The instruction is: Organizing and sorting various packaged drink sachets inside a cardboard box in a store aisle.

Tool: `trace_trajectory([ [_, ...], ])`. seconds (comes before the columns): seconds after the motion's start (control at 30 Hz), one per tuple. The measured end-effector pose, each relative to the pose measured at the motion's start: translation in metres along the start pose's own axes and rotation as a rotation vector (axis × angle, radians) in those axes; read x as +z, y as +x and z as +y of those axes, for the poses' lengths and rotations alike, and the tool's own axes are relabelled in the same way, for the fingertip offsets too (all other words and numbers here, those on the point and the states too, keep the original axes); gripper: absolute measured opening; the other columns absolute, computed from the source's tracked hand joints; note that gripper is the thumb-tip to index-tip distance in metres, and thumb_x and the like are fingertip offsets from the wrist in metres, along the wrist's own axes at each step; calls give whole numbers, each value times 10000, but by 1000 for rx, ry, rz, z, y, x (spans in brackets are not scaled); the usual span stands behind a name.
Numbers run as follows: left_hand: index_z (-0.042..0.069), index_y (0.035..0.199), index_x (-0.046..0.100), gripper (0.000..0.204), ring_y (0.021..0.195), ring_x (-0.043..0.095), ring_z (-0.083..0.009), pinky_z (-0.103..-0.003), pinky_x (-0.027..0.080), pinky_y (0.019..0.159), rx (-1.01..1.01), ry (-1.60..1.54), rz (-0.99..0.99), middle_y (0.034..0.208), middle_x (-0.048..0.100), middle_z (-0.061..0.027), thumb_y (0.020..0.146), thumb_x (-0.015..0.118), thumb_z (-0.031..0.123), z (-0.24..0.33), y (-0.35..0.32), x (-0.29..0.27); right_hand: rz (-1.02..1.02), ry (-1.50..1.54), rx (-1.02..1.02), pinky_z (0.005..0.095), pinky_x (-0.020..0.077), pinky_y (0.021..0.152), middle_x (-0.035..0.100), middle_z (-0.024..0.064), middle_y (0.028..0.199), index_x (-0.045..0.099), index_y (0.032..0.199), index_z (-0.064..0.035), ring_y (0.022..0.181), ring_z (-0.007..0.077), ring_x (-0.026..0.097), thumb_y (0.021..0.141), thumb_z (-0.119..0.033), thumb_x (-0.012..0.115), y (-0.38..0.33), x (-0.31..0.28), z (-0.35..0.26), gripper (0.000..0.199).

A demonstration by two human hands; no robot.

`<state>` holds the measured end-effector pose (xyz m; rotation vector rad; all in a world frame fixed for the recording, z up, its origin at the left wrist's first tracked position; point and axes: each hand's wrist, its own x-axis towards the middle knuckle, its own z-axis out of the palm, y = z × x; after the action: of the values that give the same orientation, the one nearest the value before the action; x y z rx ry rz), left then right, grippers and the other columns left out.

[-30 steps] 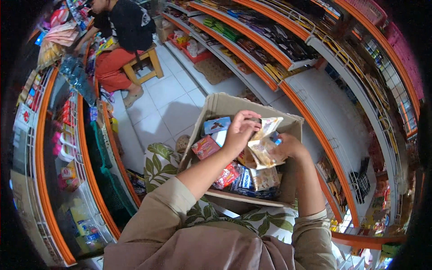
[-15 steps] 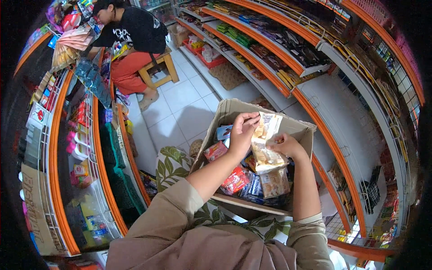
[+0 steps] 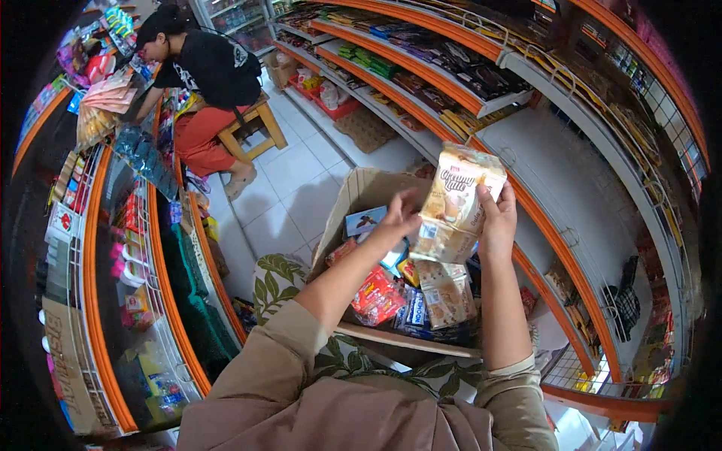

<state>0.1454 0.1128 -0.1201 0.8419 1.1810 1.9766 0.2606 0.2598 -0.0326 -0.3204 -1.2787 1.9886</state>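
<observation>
My right hand (image 3: 498, 225) grips the right edge of a strip of beige-and-gold drink sachets (image 3: 457, 188), holding it up above a cardboard box (image 3: 368, 188). The strip's lower part hangs down into the box. My left hand (image 3: 398, 224) is slightly blurred, fingers apart, just left of the strip and over the box; it holds nothing. Inside the box lie red packets (image 3: 378, 297), blue-and-white packets (image 3: 412, 310), a light blue pack (image 3: 366, 221) and another beige sachet (image 3: 449, 301).
Orange-edged shelves (image 3: 556, 218) curve past on the right, with packets on the upper tiers. More shelving (image 3: 94, 286) stands on the left. A person in black (image 3: 214, 68) sits on a wooden stool (image 3: 259, 135) at the far left, beside white floor tiles (image 3: 289, 192).
The sachet strip has been raised and turned so its front faces me, with my right hand now at its edge. My left hand has let go of its top and moved slightly left.
</observation>
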Motion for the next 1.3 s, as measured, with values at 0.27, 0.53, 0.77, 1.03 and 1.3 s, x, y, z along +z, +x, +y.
trace_trajectory([
  [0.27,34,1123,596,339,932,588,-98,-267,458,852,-289,139,4,1045,640,-19,855,669,228,-6,-11,21,-9,31,-193,309,439,907,544,97,1189,395,1249,-38,1067,169,540,899,-63,563,-8,-2,-1,389],
  [0.53,33,1003,651,224,913,602,-152,-319,466,829,0,504,34,970,670,-53,802,694,123,22,-18,24,11,132,50,312,485,877,575,151,1169,406,1254,36,1021,201,599,899,-81,529,-8,-6,-10,393],
  [0.77,11,899,564,316,745,529,-189,-308,434,632,341,543,493,883,547,-78,686,770,121,23,-7,32,-14,109,431,310,532,749,641,158,999,538,1097,70,853,201,650,868,-162,567,0,-28,10,328],
  [1.03,-54,1243,425,702,968,626,-321,-422,483,871,-885,156,-169,1174,562,-239,938,298,564,6,-15,3,-11,111,420,323,523,804,612,179,1061,468,1152,77,912,227,642,863,-68,551,0,-17,14,334],
  [1.3,3,1293,426,569,1138,523,-331,-469,411,968,-263,-731,278,1233,533,-195,917,320,416,-16,-11,20,-139,123,575,316,540,738,633,178,1017,522,1073,113,841,208,659,830,-89,573,0,-32,19,320],
])
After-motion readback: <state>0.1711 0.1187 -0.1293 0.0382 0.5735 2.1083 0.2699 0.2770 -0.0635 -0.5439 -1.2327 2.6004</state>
